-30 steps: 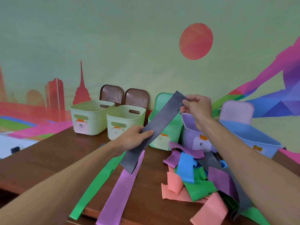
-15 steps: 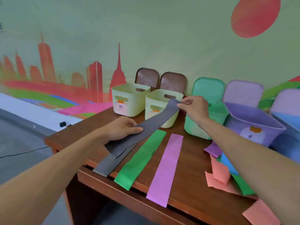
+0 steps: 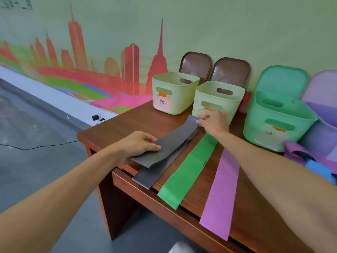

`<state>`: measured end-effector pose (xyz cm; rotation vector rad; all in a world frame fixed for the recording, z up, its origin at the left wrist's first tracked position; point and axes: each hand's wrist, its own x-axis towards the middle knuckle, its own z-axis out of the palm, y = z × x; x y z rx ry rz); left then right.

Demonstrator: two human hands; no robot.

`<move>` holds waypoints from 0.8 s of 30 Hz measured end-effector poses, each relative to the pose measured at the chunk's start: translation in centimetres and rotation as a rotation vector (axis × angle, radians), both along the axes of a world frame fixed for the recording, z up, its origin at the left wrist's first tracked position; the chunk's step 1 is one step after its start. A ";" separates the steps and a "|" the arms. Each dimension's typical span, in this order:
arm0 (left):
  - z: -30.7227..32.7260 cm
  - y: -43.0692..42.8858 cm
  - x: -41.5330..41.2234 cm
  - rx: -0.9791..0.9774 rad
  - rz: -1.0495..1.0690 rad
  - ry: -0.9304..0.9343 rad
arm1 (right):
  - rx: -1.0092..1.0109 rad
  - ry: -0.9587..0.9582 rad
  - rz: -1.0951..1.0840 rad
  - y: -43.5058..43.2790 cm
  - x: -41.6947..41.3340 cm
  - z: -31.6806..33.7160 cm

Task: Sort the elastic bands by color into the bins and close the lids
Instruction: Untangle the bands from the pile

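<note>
I hold a grey elastic band [image 3: 169, 143] stretched flat just over the table. My left hand [image 3: 138, 143] pinches its near end and my right hand [image 3: 213, 122] pinches its far end. It lies on top of another grey band [image 3: 153, 175] that reaches the table's front edge. Beside them a green band [image 3: 189, 167] and a purple band [image 3: 223, 190] lie flat and overhang the edge. Along the wall stand two pale yellow-green bins [image 3: 173, 83] [image 3: 235, 99], a green bin [image 3: 255, 123] and a purple bin [image 3: 322, 132], all open with lids leaning behind.
The brown wooden table [image 3: 116, 128] ends at its left corner just beyond my left hand. A heap of purple and blue bands [image 3: 317, 163] lies at the right edge. Two brown lids [image 3: 195, 63] lean on the mural wall. A cable runs across the grey floor [image 3: 36, 147].
Both hands have brought the grey band from up in front of the bins down and left onto the other grey band. My view has swung left, away from the heap.
</note>
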<state>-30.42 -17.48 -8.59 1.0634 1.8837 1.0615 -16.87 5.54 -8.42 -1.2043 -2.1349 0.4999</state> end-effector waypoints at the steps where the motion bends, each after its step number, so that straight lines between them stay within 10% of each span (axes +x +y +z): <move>1: -0.1 0.1 -0.1 -0.010 -0.011 -0.007 | 0.004 -0.024 -0.008 0.2 -0.1 -0.4; 15: -0.6 1.1 0.6 -0.114 -0.039 0.036 | 0.018 -0.160 -0.083 1.0 -0.6 -2.5; 24: -0.5 1.4 0.8 -0.197 -0.081 0.487 | 0.090 -0.184 -0.062 1.2 -0.8 -2.8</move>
